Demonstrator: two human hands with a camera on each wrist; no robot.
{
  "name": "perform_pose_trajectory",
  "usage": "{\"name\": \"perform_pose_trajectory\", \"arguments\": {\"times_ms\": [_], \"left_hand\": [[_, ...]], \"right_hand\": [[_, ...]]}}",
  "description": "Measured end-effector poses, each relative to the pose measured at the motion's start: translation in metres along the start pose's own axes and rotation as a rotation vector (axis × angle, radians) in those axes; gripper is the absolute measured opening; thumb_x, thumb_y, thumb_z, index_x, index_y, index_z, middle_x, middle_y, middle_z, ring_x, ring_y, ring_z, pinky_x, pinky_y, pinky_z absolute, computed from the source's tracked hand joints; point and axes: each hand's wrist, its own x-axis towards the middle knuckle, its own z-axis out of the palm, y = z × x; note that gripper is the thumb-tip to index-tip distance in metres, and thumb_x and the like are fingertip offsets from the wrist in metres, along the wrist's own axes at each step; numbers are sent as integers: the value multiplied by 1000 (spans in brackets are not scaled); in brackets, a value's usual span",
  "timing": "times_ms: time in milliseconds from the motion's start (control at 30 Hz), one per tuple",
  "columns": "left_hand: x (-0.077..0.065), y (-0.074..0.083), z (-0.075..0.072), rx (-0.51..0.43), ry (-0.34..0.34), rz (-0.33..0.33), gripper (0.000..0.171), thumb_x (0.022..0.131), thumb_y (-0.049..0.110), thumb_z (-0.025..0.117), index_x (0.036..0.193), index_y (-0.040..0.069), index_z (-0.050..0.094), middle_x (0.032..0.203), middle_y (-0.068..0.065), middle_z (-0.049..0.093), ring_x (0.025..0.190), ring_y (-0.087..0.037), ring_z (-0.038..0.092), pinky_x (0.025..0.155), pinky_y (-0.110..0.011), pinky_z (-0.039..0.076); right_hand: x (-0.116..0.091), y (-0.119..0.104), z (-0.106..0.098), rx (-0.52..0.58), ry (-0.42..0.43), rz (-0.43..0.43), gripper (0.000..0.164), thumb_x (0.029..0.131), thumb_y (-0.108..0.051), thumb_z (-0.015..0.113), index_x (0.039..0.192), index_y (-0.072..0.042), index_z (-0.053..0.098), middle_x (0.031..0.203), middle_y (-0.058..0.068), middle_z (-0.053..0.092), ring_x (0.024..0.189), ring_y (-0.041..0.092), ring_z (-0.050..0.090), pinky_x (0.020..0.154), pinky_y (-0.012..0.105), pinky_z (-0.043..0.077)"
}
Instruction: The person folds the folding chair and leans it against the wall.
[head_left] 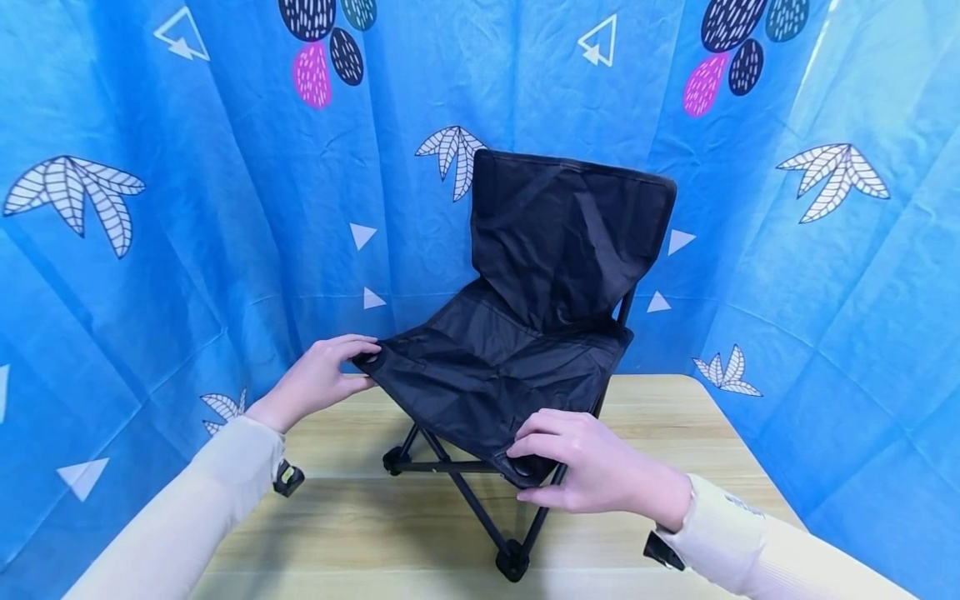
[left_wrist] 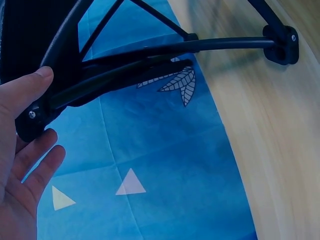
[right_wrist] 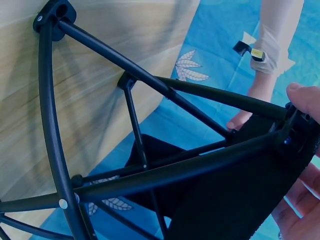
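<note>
A black folding chair [head_left: 487, 367] stands unfolded on the wooden table, its fabric backrest [head_left: 566, 233] toward the curtain. My left hand [head_left: 330, 371] grips the seat's front left corner, fingers on top and thumb below. With my right hand [head_left: 581, 458] I hold the front right corner the same way. In the left wrist view the thumb lies against a dark tube by the corner joint [left_wrist: 32, 115]. The right wrist view shows the crossed leg tubes [right_wrist: 150, 82] under the seat and the right hand [right_wrist: 305, 200] around the corner bracket [right_wrist: 292, 132].
The light wooden tabletop [head_left: 337, 533] carries the chair's feet, one foot [head_left: 512, 560] near the front. A blue patterned curtain [head_left: 247, 183] hangs behind and along both sides. Dark wrist cameras sit at both cuffs, one of them the left wrist camera [head_left: 288, 479].
</note>
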Motion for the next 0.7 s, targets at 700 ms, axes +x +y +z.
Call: {"name": "perform_pose_trajectory", "arguments": {"times_ms": [700], "left_hand": [[0, -1, 3, -50, -1, -36, 47, 91, 9, 89, 134, 0, 75, 133, -23, 76, 121, -44, 74, 104, -62, 60]], "right_hand": [[-2, 2, 0, 10, -23, -12, 47, 75, -24, 101, 114, -14, 78, 109, 0, 74, 97, 12, 74, 87, 26, 64]]}}
